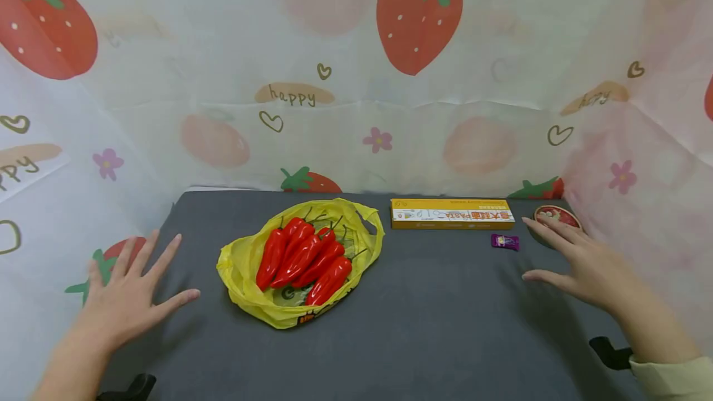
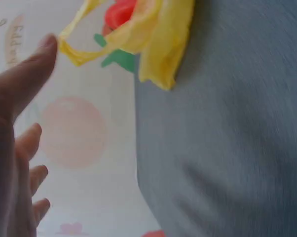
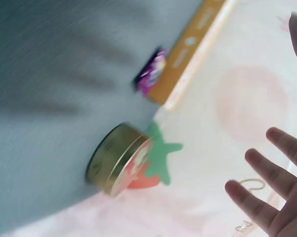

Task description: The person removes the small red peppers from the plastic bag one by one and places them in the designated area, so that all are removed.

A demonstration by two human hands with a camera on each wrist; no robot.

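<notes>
My left hand hovers with spread fingers at the left side of the table, holding nothing. To its right lies a yellow plastic bag, its mouth wide and rim rolled down, with several glossy red chili peppers inside. In the left wrist view, the thumb overlaps the edge of a loop of the bag. My right hand, also spread and holding nothing, hovers over the right side. Its fingers partly cover a round tin with a red patterned lid in the head view. A small purple wrapped candy lies left of those fingers.
A long yellow and white pasta box lies along the back of the dark grey table, just behind the candy. A white cloth printed with strawberries, hearts and flowers hangs behind the table and at both sides.
</notes>
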